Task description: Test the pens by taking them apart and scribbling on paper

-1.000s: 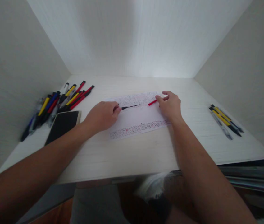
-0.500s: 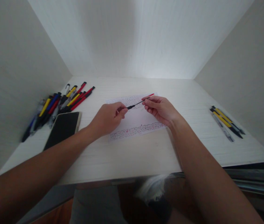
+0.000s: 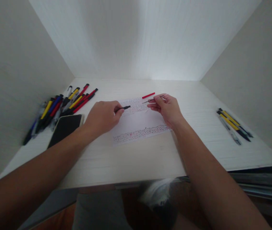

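So the left hand (image 3: 107,115) grips a black piece (image 3: 126,107), the right hand (image 3: 166,108) a slim rod (image 3: 150,100), a red tube (image 3: 148,95) just beyond.

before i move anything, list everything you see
paper: 1, white with writing, mid-desk
pen part: 1, black, in left grip
thin rod: 1, colour unclear, in right grip
tube: 1, red, near paper's far edge
phone: 1, dark-screened, desk's left
left pens: over ten, mixed colours, by left wall
right pens: at least three, yellow-black and clear, desk's right
desk: 1, white, under the paper
walls: 3, pale, back and sides
cloth: 1, grey, below desk
blurred thing: 1, white-dark, below desk
grips: 2, bare hands, around paper
forearms: 2, bare, over desk
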`<state>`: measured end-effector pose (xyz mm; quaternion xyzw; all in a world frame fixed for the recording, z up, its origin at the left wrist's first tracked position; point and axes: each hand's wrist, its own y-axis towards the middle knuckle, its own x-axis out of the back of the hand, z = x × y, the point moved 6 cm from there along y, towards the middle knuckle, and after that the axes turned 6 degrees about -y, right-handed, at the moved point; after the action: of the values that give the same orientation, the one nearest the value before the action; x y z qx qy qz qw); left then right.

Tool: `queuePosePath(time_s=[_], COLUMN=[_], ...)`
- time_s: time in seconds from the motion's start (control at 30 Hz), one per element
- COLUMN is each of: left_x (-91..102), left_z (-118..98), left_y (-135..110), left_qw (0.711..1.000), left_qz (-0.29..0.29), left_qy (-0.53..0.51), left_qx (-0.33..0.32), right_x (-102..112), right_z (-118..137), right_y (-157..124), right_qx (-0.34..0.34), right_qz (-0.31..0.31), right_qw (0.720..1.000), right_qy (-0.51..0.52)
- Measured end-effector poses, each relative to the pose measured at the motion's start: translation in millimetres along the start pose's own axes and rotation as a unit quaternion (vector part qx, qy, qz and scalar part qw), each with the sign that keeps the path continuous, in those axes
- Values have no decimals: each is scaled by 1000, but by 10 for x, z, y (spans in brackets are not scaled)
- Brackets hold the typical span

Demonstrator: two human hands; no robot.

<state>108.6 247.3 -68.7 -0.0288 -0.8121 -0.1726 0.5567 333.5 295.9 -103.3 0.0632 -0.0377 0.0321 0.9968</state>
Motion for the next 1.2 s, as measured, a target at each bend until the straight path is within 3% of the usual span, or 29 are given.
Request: queuePosePath(time_s=[0.23, 0.5, 0.63, 0.73, 0.93, 1.07, 1.2], left_x=[-105, -150, -114, -97, -350, -520, -555], left_z=[52, 43, 15, -161, -794, -910, -929], left_y=[8, 3, 3, -62, -496, -693, -740], left_qw=[994, 990, 991, 993, 963, 960, 960], left_qz=[40, 68, 44, 30, 111, 129, 142], left_qy=[102, 123, 117, 87, 1, 9, 4], left_qx=[-21, -30, -37, -80, -246, -247, -240], right_x=[121, 94, 117, 181, 253, 207, 129], right_z=[-76, -113, -64, -64, -152, -144, -52], right_y=[77, 52, 52, 65, 98, 82, 27], right_qx=[36, 0, 30, 34, -9, -38, -34], right_qz=[-64, -37, -54, -90, -134, -97, -35], right_qw=[986, 990, 991, 992, 990, 990, 994], right_qy=[-153, -133, -118, -77, 35, 99, 95])
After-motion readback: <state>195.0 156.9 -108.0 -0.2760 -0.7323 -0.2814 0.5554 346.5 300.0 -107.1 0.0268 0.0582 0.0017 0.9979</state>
